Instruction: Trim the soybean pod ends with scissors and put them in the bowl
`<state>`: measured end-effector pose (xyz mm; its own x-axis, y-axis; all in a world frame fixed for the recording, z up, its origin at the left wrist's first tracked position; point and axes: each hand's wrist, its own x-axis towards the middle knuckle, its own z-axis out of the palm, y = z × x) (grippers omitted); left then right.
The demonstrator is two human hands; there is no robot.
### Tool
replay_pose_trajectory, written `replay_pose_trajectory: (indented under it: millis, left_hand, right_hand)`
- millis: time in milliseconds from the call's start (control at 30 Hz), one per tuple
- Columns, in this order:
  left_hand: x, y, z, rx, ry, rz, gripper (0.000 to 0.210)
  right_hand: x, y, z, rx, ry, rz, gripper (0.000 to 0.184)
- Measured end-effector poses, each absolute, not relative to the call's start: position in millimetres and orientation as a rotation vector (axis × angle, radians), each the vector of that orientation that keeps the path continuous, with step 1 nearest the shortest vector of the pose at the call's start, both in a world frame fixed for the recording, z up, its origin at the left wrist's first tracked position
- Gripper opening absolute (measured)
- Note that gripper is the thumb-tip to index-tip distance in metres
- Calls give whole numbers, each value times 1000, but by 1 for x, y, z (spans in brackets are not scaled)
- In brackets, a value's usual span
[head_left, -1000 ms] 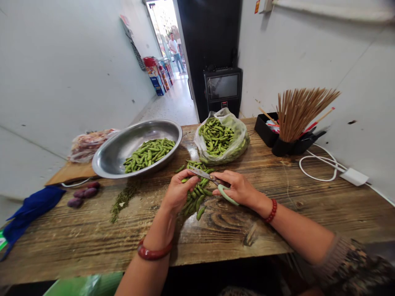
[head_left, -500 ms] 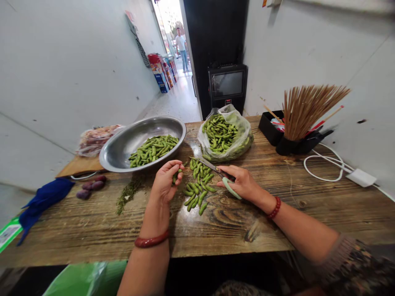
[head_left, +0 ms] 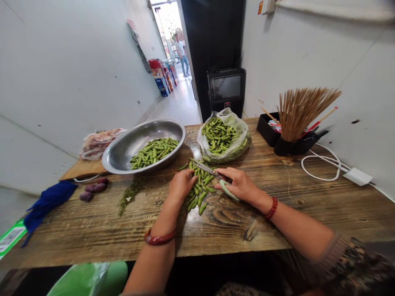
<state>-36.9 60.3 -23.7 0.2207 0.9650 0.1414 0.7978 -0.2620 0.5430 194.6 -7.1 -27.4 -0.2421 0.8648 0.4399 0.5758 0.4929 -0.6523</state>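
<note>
My left hand (head_left: 181, 186) is over the left side of a loose pile of green edamame pods (head_left: 202, 193), its fingers pinched together on a pod that is mostly hidden under them. In my right hand (head_left: 239, 183) is a pair of scissors (head_left: 203, 167) with pale green handles; the blades point left across the top of the pile. Behind the pile stands a clear plastic bag (head_left: 243, 142) full of pods. To the left a large steel basin (head_left: 119, 154) holds more pods. One single pod (head_left: 183, 166) lies just beyond my left hand.
Small trimmings (head_left: 129, 197) lie left of my hand, near several purple fruits (head_left: 94, 189) and a blue cloth (head_left: 51, 198). Wrapped meat (head_left: 100, 144) sits on a board. At right are bundled sticks (head_left: 294, 119) in a black holder and a white cable (head_left: 321, 179). A person (head_left: 181, 53) is in the doorway.
My left hand has moved right and down from beside the basin onto the pile. The right hand holds the scissors in nearly the same place. The view has shifted slightly.
</note>
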Motion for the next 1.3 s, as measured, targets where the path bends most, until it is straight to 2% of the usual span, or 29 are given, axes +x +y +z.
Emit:
replay_pose_trajectory:
  millis: [300,500,800,1300]
  left_hand:
    - [-37,60,-16,1798,1467,931,5]
    - [-29,43,3,1160,1000,1007,25]
    - [-24,37,6,1135,960,999,32]
    - [-21,36,-1,1419,955,952,23]
  right_hand:
    - [196,-6,-28,-1202,-1924,465,44]
    - [196,-4,-30,-1206,-1921,485,48]
    - [195,-4,-29,-1228,-1936,532,52]
    - [194,-7,-28,-1143,-1967,560,60]
